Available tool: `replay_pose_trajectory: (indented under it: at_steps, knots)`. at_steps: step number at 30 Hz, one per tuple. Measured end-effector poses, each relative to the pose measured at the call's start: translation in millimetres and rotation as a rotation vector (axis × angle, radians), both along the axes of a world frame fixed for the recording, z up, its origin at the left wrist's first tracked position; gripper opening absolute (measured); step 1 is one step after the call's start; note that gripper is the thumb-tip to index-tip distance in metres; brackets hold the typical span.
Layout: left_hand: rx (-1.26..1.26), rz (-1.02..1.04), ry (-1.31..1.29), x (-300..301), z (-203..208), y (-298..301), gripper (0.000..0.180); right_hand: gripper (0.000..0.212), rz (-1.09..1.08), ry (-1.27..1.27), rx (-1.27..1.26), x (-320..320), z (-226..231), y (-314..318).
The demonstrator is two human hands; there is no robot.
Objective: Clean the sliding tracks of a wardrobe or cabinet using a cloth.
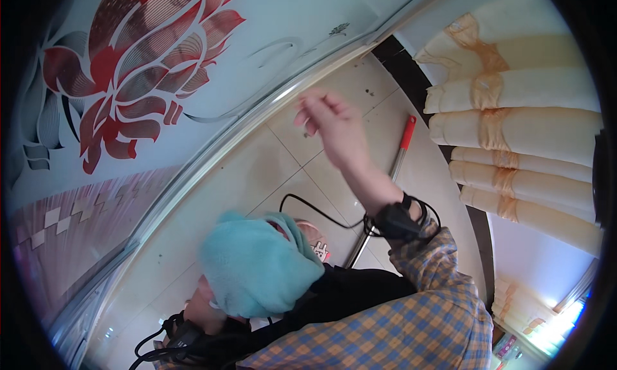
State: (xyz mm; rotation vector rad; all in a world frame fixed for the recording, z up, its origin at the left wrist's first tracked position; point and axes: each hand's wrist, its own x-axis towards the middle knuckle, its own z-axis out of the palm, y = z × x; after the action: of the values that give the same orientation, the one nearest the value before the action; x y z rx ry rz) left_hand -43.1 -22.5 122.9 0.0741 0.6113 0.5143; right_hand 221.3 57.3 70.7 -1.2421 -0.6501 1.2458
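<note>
A fluffy light-blue cloth (257, 261) is bunched up in front of my body at the lower middle. My left hand (204, 298) is closed on its left side, with the fingers mostly hidden by the folds. Farther up, my right hand (328, 122) is raised over the tiled floor beside the panel's bottom rail (283, 97). Its fingers are loosely bent and somewhat apart, a little blurred, and hold nothing that I can see. The glossy panel (257, 61) with a red and grey flower pattern stands to the left of that hand.
A pole (402, 154) with a red end lies behind my right forearm. Cream curtains (520, 132) hang along the right. A black cable (315, 206) loops from my right wrist. Part of a pink patterned slipper (313, 235) shows beside the cloth. Light tiles (250, 158) cover the floor.
</note>
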Motion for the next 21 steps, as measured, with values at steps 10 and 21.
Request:
replay_pose_trajectory:
  at_steps: [10, 21]
  knots:
    - [0.338, 0.013, 0.156, -67.2, -17.0, -5.7, 0.064, 0.009, -0.232, -0.391, 0.012, 42.3, -25.6, 28.3]
    - [0.476, -0.023, 0.213, -86.0, -30.7, -13.0, 0.070, 0.016, -0.273, -0.351, -0.018, 82.9, -22.5, 33.3]
